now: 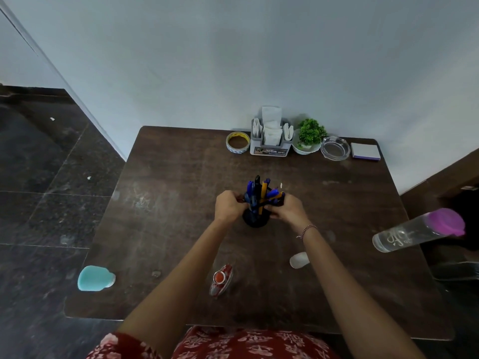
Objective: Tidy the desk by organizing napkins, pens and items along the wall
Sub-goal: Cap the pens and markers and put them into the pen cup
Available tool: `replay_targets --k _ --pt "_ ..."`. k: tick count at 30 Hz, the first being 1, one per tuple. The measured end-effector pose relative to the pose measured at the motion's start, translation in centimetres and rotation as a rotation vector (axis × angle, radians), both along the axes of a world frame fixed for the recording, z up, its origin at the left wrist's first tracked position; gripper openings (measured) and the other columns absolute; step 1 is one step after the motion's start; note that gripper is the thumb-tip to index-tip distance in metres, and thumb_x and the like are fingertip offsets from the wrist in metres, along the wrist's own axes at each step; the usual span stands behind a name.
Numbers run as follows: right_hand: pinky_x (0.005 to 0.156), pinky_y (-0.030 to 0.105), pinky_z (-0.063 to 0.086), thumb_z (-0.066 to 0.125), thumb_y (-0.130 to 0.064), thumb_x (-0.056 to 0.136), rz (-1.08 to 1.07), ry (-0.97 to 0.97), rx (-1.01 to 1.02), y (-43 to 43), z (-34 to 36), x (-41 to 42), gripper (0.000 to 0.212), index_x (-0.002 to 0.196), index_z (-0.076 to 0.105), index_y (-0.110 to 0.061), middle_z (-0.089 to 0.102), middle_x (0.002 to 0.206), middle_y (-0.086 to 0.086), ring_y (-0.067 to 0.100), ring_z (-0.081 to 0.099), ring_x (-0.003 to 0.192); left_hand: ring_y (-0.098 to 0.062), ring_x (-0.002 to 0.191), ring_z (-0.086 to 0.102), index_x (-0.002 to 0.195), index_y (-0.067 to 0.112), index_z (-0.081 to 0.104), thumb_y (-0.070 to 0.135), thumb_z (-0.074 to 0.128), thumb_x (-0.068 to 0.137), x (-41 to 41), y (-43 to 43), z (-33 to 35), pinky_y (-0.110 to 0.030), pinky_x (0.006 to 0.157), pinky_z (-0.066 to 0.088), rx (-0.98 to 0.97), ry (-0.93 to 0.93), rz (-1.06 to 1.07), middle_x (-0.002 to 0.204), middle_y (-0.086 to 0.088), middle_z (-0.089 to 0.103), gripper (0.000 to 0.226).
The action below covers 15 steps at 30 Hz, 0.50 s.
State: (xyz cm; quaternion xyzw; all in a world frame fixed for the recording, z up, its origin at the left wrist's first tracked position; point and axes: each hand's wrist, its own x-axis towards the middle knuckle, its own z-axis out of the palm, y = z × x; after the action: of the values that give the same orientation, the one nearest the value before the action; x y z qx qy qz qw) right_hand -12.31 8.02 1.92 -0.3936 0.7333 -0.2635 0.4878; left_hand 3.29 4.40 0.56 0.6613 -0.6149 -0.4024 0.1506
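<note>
At the desk [168,229] centre, the left hand [229,207] and right hand [287,209] each grip the pens [259,193] standing in a black pen holder [255,219]; the napkin holder [270,141] sits at the far edge, against the wall [233,60]

Dark wooden desk [168,229]: pen cup [255,219], napkin holder [269,149], tape [237,142], bottle [414,230].

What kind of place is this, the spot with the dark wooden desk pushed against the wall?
Probably a small office or home work corner: the desk holds a cup of pens, a tape roll and a note pad. The napkin holder hints it could be a reception spot.
</note>
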Motion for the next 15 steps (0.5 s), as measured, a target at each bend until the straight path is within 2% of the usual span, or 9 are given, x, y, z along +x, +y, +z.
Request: replay_targets --k 3,5,9,13,15 --pt "0.050 0.005 0.047 0.066 -0.003 0.083 0.018 0.075 -0.022 -1.3 0.8 0.8 0.024 0.106 0.063 -0.005 0.064 0.101 0.005 0.010 0.059 0.079 -0.017 0.092 0.066 0.104 0.009 0.071 0.014 0.069 0.082 0.9 -1.0 0.4 -0.030 0.082 0.053 -0.031 0.021 0.035 0.095 -0.006 0.071 0.023" --pt "0.040 0.004 0.040 0.066 -0.005 0.083 0.019 0.096 -0.026 -2.1 1.2 1.2 0.021 0.104 0.063 -0.006 0.061 0.093 0.002 0.006 0.056 0.071 -0.016 0.091 0.066 0.104 0.010 0.072 0.014 0.069 0.082 1.5 -1.6 0.6 -0.027 0.080 0.051 -0.048 0.030 0.064 0.094 -0.005 0.072 0.022" --pt "0.041 0.006 0.040 0.067 -0.006 0.083 0.044 0.118 -0.037 -4.5 1.6 3.1 0.010 0.092 0.064 -0.010 0.058 0.073 -0.005 0.004 0.057 0.062 -0.014 0.090 0.064 0.105 0.010 0.071 0.015 0.069 0.082 3.2 -3.4 1.2 -0.023 0.078 0.049 -0.071 0.043 0.133 0.097 -0.003 0.071 0.023" --pt "0.037 0.002 0.035 0.065 -0.002 0.083 0.044 0.091 -0.080 -7.5 2.1 5.5 0.011 0.093 0.062 -0.006 0.059 0.081 0.001 0.000 0.050 0.059 -0.014 0.091 0.065 0.104 0.010 0.071 0.015 0.071 0.081 5.4 -6.1 1.5 -0.026 0.082 0.052 -0.098 0.057 0.201 0.098 -0.004 0.072 0.024" --pt "0.040 0.003 0.039 0.067 -0.003 0.083 0.047 0.095 -0.107 -9.3 2.2 6.7 0.010 0.090 0.062 -0.007 0.066 0.091 0.007 0.005 0.056 0.063 -0.014 0.088 0.065 0.103 0.008 0.072 0.014 0.071 0.080 6.5 -7.6 1.8 -0.024 0.079 0.050 -0.128 0.061 0.224 0.096 -0.005 0.072 0.024"
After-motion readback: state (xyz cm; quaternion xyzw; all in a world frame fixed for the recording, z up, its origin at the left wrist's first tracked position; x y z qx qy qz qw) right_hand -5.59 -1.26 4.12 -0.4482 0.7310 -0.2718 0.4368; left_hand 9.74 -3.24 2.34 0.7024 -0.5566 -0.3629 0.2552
